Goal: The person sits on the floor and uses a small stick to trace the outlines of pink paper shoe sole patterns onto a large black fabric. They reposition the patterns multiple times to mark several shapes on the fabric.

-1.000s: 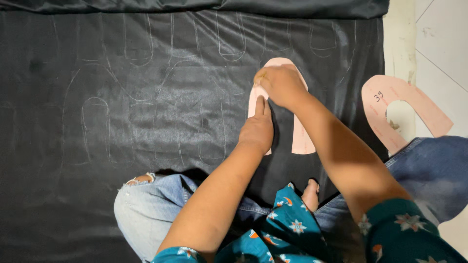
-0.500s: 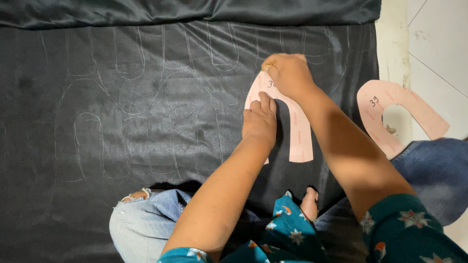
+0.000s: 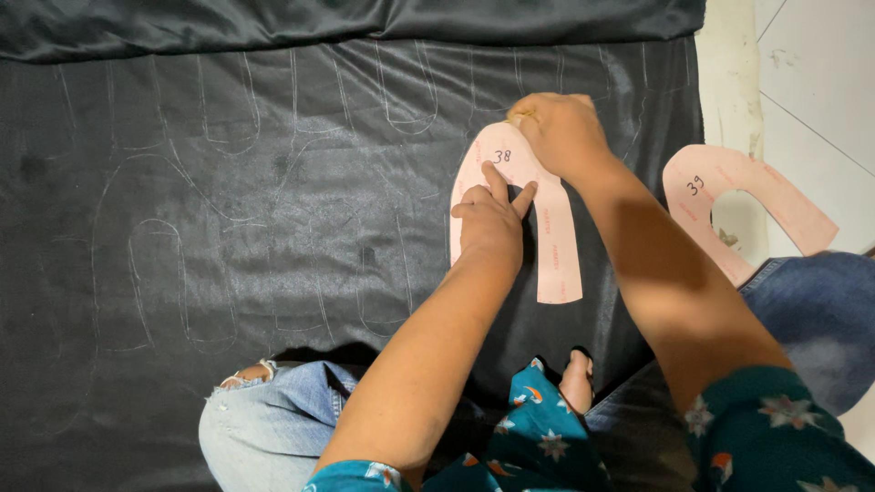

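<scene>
A pink U-shaped paper pattern lies flat on black fabric covered with pale chalk outlines of the same shape. My left hand presses down on the pattern's left limb, two fingers spread across the inside of the arch. My right hand is curled at the top of the arch, its fingers closed on a small yellowish marking piece whose tip touches the fabric at the pattern's edge. Most of that piece is hidden in the fist.
A second pink U-shaped pattern lies to the right, half on the fabric's edge and half on the white tiled floor. My knees in ripped blue jeans and a bare toe rest on the fabric's near edge.
My left hand has slid up the pattern's left limb and spread two fingers. My right hand stays at the top of the arch.
</scene>
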### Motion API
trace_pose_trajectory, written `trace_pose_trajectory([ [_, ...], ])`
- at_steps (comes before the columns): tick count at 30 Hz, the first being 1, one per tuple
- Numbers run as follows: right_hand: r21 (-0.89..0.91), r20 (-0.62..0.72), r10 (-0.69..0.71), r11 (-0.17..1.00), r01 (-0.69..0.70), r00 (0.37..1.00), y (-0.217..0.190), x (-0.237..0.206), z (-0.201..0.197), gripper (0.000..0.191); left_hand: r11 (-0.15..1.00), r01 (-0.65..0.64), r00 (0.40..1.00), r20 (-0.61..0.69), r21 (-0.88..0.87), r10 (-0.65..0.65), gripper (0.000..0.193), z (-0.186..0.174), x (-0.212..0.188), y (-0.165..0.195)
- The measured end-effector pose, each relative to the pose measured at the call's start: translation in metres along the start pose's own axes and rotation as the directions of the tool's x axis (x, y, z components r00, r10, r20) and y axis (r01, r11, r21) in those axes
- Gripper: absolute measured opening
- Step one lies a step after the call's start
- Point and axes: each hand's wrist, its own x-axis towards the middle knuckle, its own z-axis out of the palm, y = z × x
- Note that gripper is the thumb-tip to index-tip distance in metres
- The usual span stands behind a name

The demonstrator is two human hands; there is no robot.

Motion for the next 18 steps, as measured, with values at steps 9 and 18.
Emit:
trace_pose_trajectory([
  [9, 0.209, 0.043, 0.138, 0.967, -0.144, 0.990, -0.012, -0.002, 0.000, 0.018, 0.992, -0.052, 0.999, -0.006, 0.114, 0.053, 0.101, 0.010, 0.010, 0.002],
  [18, -0.051, 0.054, 0.023, 0.998, -0.020, 0.998, 0.016, -0.047, -0.030, 0.022, 0.964, 0.035, 0.986, 0.169, -0.263, 0.011, 0.109, -0.018, -0.002, -0.005],
])
